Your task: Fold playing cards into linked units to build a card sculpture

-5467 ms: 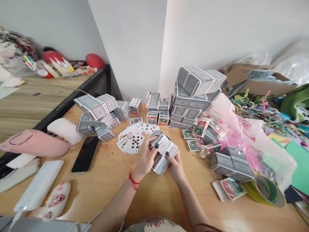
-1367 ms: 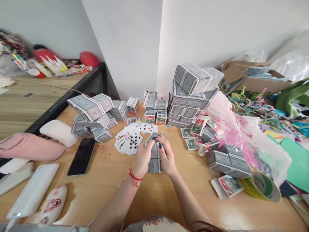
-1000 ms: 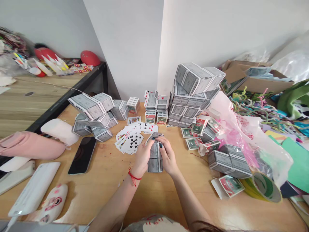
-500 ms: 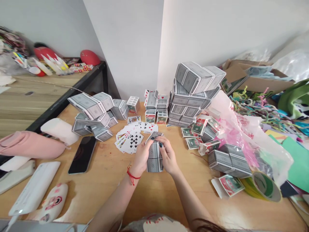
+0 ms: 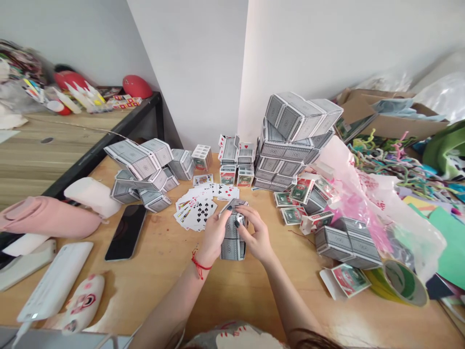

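A block built of grey-backed playing cards (image 5: 232, 248) stands on the table in front of me. My left hand (image 5: 215, 232) grips its left side, thumb on the top face near the far end. My right hand (image 5: 257, 235) is at the right side, its fingers over the far edge and the thumb on or just above the top face. Just beyond lies a fan of face-up playing cards (image 5: 198, 213), partly hidden by the block and my left hand.
Card-block stacks stand at the left (image 5: 138, 160) and right (image 5: 286, 140). Red and green card boxes (image 5: 292, 215) lie to the right, near a yellow tape roll (image 5: 407, 283). A black phone (image 5: 126, 232), a white power bank (image 5: 54, 281) and a pink pouch (image 5: 47, 218) are on the left.
My right thumb has lifted and shifted slightly left over the block, and the right hand has loosened a little. The left hand keeps its grip.
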Motion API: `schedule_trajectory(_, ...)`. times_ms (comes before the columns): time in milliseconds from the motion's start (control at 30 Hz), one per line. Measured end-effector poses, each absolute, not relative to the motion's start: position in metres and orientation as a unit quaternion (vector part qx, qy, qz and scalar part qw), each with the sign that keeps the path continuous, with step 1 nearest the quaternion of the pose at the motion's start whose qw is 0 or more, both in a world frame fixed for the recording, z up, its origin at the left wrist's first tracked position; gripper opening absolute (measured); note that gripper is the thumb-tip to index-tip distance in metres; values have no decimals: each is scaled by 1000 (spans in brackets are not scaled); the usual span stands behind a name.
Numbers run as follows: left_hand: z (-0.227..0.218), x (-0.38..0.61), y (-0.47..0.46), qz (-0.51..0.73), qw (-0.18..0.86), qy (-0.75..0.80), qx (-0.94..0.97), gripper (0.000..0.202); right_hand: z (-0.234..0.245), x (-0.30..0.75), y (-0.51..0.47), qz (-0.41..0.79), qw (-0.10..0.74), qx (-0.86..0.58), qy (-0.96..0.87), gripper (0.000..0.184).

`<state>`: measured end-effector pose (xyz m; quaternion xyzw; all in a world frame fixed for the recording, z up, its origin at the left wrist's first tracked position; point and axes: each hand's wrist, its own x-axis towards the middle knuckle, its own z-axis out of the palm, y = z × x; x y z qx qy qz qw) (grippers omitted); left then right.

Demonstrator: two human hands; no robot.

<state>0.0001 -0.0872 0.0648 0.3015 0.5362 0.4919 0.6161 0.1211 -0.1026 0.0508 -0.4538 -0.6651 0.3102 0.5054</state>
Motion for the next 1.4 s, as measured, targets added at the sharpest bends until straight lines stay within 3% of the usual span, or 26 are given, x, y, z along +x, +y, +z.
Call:
schedule_trajectory(467, 62, 0, -88, 490, 602, 551, 306, 21, 41, 112, -106, 254, 507, -485, -665, 37)
schedule_trajectory(967, 66, 2, -89, 496, 603, 553, 290, 18, 47, 100, -107, 333, 564, -463, -598, 18)
schedule_trajectory(1400, 68, 2, -90, 483, 604, 565, 288, 18, 47, 101, -109, 357, 540, -467, -602, 26)
